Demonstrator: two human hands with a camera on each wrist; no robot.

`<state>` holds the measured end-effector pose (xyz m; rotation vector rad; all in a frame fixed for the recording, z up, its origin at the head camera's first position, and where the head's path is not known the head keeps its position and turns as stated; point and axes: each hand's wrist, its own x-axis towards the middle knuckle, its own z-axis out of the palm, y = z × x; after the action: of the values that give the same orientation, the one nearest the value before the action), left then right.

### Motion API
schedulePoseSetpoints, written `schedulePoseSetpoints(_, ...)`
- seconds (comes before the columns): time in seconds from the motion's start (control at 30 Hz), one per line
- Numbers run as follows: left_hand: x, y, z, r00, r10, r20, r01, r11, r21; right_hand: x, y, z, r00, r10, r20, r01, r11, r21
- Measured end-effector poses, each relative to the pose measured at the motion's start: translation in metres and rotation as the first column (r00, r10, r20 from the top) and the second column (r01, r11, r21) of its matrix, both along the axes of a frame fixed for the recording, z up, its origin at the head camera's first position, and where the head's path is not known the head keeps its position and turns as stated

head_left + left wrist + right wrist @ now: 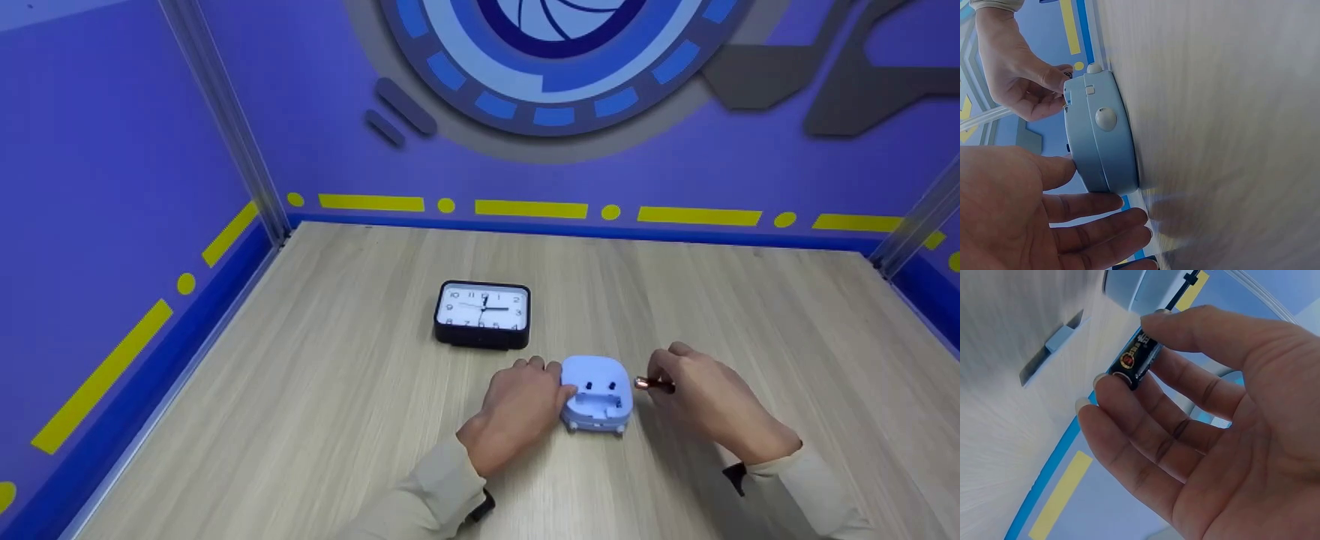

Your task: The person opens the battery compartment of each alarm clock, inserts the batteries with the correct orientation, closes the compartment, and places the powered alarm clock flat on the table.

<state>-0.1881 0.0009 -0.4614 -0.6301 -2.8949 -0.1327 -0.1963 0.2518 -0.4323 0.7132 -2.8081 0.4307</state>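
Note:
A light blue alarm clock (596, 369) lies with its back up on the table, two dark knobs and an uncovered battery compartment (598, 405) showing. My left hand (519, 409) holds its left side, thumb on the back's edge and index finger along the side. To its right, my right hand (705, 397) pinches a battery (1139, 354) between thumb and fingers, a little above the table. The battery is black with a coppery end, which points toward the clock in the head view. Two small feet (1105, 119) stick out from the clock's near side.
A black rectangular clock (482, 315) with a white dial lies behind my left hand. In the right wrist view a thin flat piece (1053, 346) with a light blue tab lies on the wooden table (337, 360). Purple panels (322, 150) stand at the back and sides.

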Motion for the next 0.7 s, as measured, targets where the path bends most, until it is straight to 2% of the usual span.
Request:
schedulePoseSetpoints(0.27, -0.0006, -0.0002, 0.0008, 1.0, 0.001, 0.028, -0.001, 1.0, 0.016, 0.0007, -0.0007, -0.0029, 0.999, 0.034, -0.025, -0.034, 0.999, -0.002)
schedulePoseSetpoints(0.7, -0.0012, 0.0, 0.0, 1.0, 0.003, 0.026, -0.004, 1.0, 0.016, 0.0019, -0.0025, -0.0021, 0.999, 0.032, -0.019, -0.032, 0.999, 0.019)
